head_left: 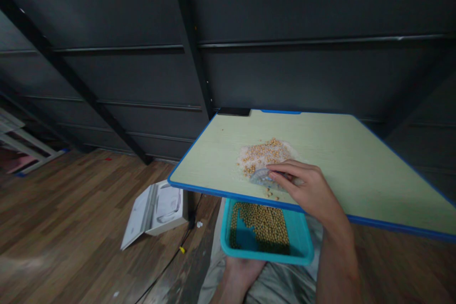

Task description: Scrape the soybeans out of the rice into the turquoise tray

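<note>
Centre of frame: a heap of round tan beans (pixel 265 154) mixed with fine white grains (pixel 286 148) lies on the pale tabletop (pixel 338 152). Just right of it, your right hand (pixel 308 185) pinches a clear plastic piece (pixel 261 177) between thumb and fingers, at the heap's near side. A few loose beans (pixel 271 194) sit between it and the blue edge (pixel 199 188). Lower centre: a teal tray (pixel 302 249), partly filled with beans, below that edge. Your left hand (pixel 245 268) is under it — fingers hidden, spread can't be told. Step in hand looks like drawing beans towards the tray. Next move seems to call for a low, gentle stroke, with the tray steady beneath the edge.
</note>
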A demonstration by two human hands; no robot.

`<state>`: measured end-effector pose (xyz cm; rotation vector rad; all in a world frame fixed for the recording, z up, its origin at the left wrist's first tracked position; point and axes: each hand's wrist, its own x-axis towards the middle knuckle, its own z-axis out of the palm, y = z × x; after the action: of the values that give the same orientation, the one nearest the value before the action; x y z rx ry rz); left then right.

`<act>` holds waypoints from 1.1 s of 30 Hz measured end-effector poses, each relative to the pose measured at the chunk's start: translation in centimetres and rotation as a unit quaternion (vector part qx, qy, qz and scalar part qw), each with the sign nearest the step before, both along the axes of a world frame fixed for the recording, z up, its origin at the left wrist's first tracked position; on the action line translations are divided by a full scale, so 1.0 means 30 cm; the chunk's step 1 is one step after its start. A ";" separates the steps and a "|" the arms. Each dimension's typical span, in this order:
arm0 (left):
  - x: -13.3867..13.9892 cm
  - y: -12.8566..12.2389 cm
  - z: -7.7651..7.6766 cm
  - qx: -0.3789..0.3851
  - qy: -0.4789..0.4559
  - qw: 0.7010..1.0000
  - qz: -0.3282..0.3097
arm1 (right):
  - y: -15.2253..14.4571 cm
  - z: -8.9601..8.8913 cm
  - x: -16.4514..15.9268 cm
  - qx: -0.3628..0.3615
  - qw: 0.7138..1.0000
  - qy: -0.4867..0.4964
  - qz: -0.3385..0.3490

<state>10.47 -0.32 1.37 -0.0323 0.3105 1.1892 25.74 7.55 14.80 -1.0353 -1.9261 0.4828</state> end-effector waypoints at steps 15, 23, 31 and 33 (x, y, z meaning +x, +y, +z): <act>0.016 0.012 0.021 0.019 0.002 1.000 0.014 | -0.017 0.011 -0.020 -0.028 0.999 -0.001 0.045; 0.009 0.002 0.036 0.004 0.004 1.000 0.008 | -0.017 0.008 -0.013 -0.032 0.998 0.008 0.045; 0.010 0.007 0.013 0.010 -0.026 1.000 0.007 | -0.013 0.005 -0.016 -0.052 0.997 0.007 0.059; 0.007 0.004 -0.013 0.010 -0.022 1.000 0.011 | -0.016 0.005 -0.014 -0.050 0.997 0.010 0.058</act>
<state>10.67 -0.19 0.97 -0.0448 0.2590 1.2124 25.32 7.07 14.95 -0.9810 -1.9689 0.6601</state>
